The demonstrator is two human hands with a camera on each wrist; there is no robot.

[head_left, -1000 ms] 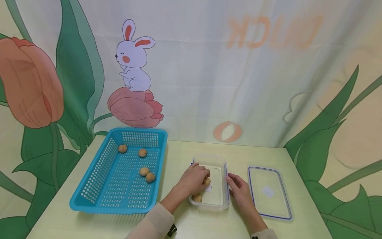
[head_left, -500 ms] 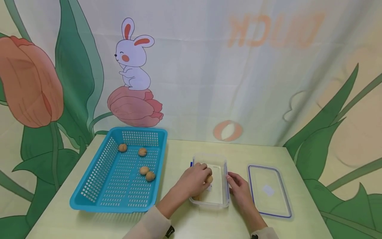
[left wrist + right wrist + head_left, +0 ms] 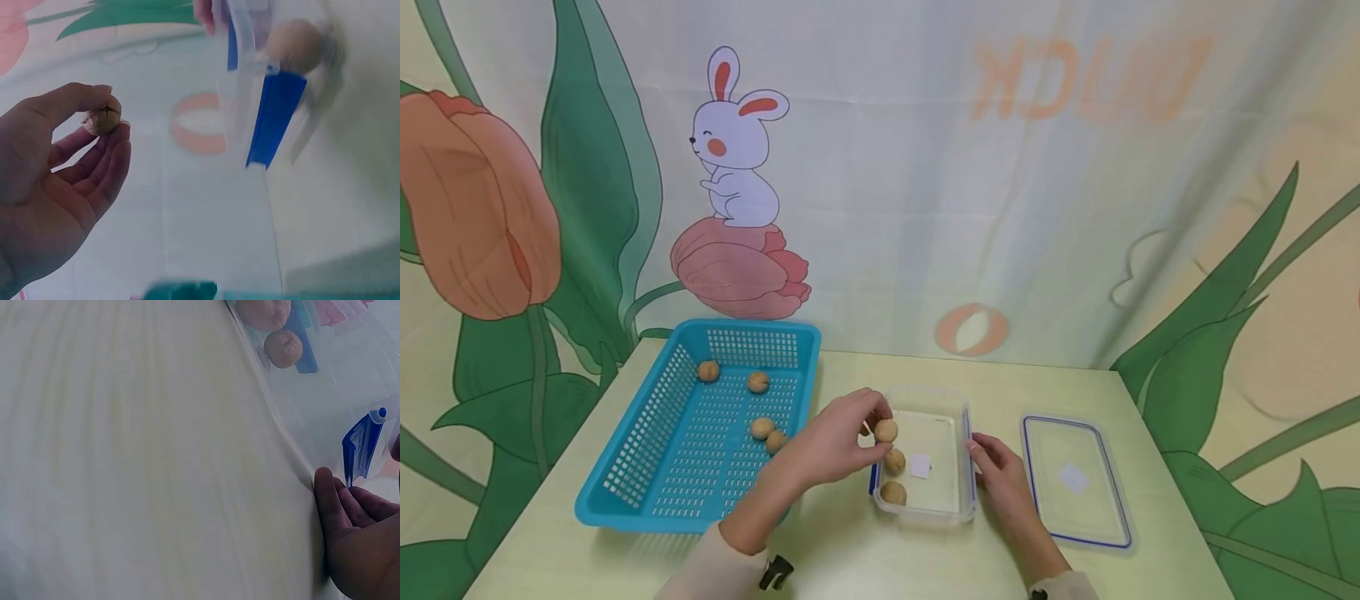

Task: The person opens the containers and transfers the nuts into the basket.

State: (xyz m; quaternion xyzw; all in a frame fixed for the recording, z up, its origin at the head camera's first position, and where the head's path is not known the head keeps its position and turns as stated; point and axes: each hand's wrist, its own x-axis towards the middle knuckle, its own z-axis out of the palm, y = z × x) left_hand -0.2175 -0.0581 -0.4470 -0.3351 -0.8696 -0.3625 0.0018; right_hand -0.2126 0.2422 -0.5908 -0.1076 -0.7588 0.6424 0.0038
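Thumb and fingertips of the left hand (image 3: pixel 835 437) pinch one held walnut (image 3: pixel 886 430), clamped firmly enough to keep it off the desk (image 3: pixel 940 571). Leftmost stands the blue basket (image 3: pixel 696 454), its long side running away from the person. Inside lie four loose walnuts (image 3: pixel 758 382): one in the far left corner, one near the far wall, and two side by side by the right wall, the nearer partly covered by the wrist. Next comes the held walnut, in line with the clear box's left edge from above, though the left wrist view shows it apart from the box. It is nearly round, so I cannot tell its long axis; a crossed crease faces the wrist camera. The clear box (image 3: pixel 938 450) also lies lengthwise away from the person, with two boxed walnuts (image 3: pixel 893 493) along its left wall and a white label (image 3: pixel 921 466). The right hand (image 3: pixel 1006 479) holds the box's right edge near the blue flap (image 3: pixel 362 447). Rightmost, the lid (image 3: pixel 1078 512) lies flat, its far end slanting left.
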